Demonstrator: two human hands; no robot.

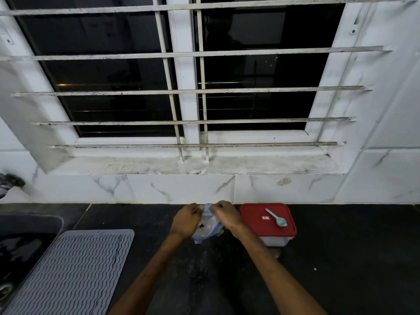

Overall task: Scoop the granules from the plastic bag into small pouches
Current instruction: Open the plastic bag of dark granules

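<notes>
A clear plastic bag (207, 226) with a blue edge and a few dark granules inside hangs just above the black counter (341, 258), near the wall. My left hand (186, 220) grips its top left edge and my right hand (225, 214) pinches its top right edge, both at the mouth of the bag. A small teal scoop (276, 218) lies on the red lid of a white plastic box (268, 220) just to the right of my right hand. No small pouches are in view.
A grey ribbed drying mat (75, 271) lies at the front left of the counter. A dark sink (20, 244) sits at the far left, with a tap (9, 181) on the wall above it. A barred window fills the wall behind.
</notes>
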